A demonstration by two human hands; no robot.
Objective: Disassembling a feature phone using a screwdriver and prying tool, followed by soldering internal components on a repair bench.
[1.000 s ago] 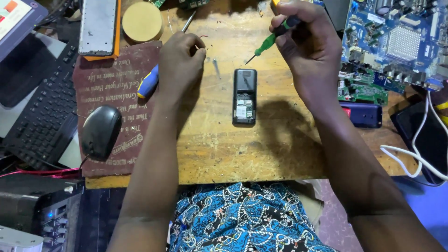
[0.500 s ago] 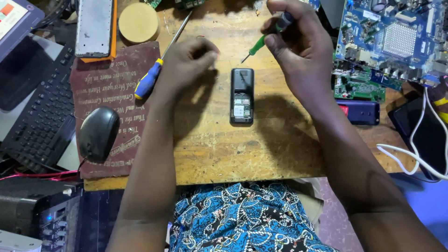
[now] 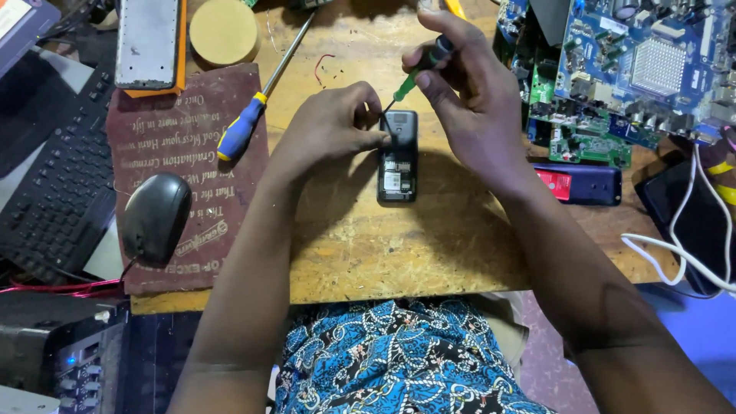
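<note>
Phone [image 3: 398, 157] with back cover off, lying on the wooden table [image 3: 360, 245] between 2 hands.
It is small, black, with a white label showing inside. Left hand [image 3: 330, 126] pinches its top edge with closed fingers; right hand [image 3: 468, 100] grips a green screwdriver [image 3: 418, 69], tip touching the phone's upper part.

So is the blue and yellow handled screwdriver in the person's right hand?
No, the blue and yellow handled screwdriver lies loose on the wooden board, while the right hand holds a thin green-shafted screwdriver.
</note>
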